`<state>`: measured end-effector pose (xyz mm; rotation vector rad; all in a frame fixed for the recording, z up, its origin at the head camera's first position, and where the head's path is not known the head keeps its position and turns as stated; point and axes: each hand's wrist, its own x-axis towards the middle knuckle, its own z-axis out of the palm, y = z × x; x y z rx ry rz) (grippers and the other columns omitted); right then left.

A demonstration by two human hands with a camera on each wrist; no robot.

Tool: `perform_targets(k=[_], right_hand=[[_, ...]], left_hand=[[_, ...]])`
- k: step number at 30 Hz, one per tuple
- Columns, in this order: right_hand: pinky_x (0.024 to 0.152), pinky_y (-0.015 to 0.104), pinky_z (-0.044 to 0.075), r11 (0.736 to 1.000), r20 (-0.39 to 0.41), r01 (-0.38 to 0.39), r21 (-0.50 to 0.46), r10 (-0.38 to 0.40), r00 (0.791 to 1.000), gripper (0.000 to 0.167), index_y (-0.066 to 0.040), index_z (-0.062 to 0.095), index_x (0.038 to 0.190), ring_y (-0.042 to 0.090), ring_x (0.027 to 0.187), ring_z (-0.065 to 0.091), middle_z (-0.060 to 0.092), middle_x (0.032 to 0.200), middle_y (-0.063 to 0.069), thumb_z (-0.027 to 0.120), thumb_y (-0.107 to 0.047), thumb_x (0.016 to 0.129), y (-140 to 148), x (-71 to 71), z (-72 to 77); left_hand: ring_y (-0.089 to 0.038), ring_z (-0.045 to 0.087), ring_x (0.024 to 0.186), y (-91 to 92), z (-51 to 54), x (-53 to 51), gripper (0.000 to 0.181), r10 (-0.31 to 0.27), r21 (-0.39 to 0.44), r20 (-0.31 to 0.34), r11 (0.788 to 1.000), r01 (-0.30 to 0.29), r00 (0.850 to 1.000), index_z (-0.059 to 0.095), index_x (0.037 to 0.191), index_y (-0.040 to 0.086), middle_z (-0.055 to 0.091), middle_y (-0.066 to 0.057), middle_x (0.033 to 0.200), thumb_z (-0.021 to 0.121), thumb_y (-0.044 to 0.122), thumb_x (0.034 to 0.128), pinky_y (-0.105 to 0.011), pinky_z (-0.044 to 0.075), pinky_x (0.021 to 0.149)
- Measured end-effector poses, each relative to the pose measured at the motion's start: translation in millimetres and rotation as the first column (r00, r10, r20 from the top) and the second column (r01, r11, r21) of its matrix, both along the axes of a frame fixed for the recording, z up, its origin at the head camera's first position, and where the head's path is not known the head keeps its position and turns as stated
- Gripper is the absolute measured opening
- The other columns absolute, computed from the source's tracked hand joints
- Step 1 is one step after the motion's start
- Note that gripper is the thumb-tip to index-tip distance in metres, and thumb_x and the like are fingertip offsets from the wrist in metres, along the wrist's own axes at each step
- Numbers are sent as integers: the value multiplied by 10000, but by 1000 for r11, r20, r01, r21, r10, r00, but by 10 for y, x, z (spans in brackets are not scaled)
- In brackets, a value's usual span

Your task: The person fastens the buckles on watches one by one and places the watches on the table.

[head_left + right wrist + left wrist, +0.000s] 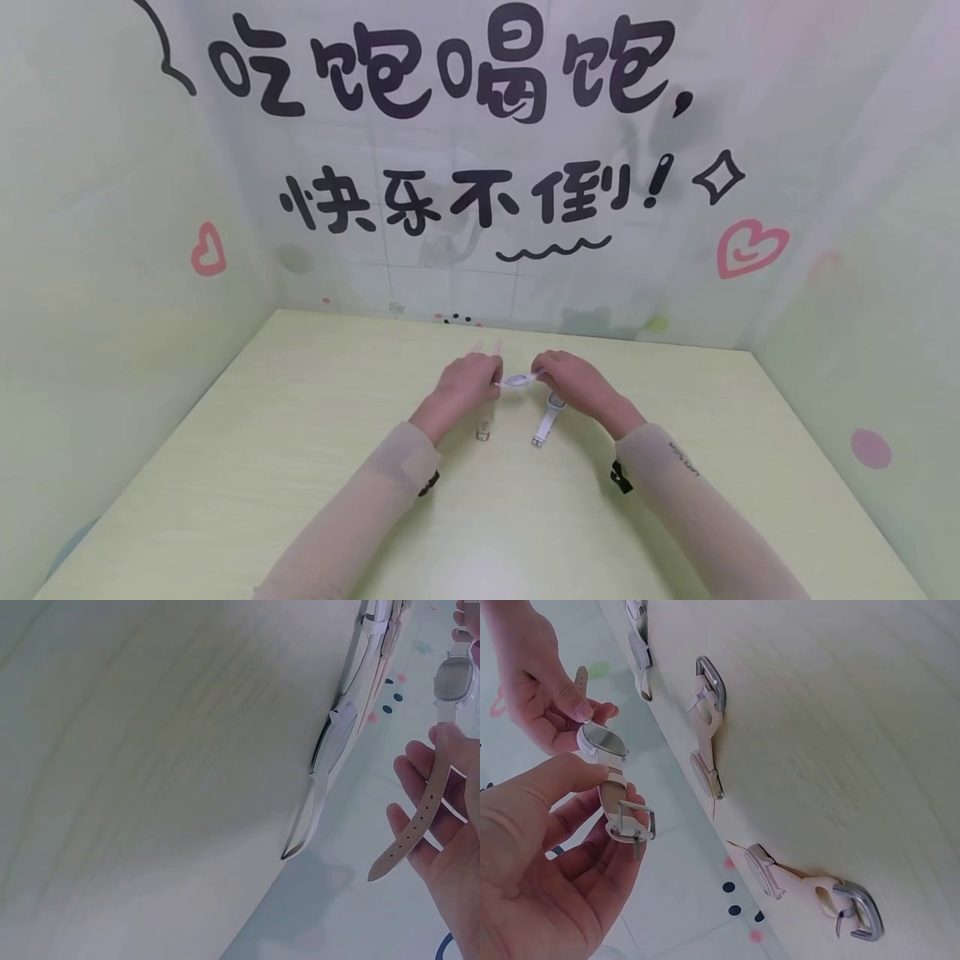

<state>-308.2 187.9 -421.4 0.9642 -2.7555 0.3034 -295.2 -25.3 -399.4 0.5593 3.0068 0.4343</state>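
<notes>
A white wristwatch is held up over the table's far part, stretched between the two hands. My left hand pinches its buckle-end strap; in the left wrist view the metal buckle hangs past the fingers. My right hand pinches the other strap half, whose beige underside with punched holes shows in the right wrist view. Below the right hand lies another white watch. Two pale pink watches lie near the left hand, partly hidden by it in the head view.
The pale yellow table ends at a back wall with printed black lettering and hearts. Side walls stand left and right. Dark wrist straps show at the sleeve cuffs.
</notes>
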Motion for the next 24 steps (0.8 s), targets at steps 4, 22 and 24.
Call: perform_targets(k=[4,22,24], right_hand=[[830,361,569,1000,10,24,-1,-24,1000,81,-112,644,1060,189,923,666,692,987,25,599,-118,994,-1,-4,-10],[691,320,535,989,201,122,-87,-103,974,92,-102,696,1026,113,725,609,707,822,-10,633,-81,961,-2,118,85],[687,315,534,986,219,127,-112,-101,971,93,-86,700,1025,118,729,618,717,824,-1,639,-76,955,0,120,76]], left_hand=[[-136,552,711,-11,-1,-2,92,0,20,-36,1000,1,999,653,971,131,654,-8,854,710,150,902,-247,474,633],[-138,526,707,-31,-6,-3,41,26,89,-108,996,-17,994,673,974,111,640,-18,836,652,138,950,-232,457,623],[-139,531,713,-35,2,3,43,32,102,-107,995,-21,994,674,975,110,645,-20,841,658,137,947,-234,463,633]])
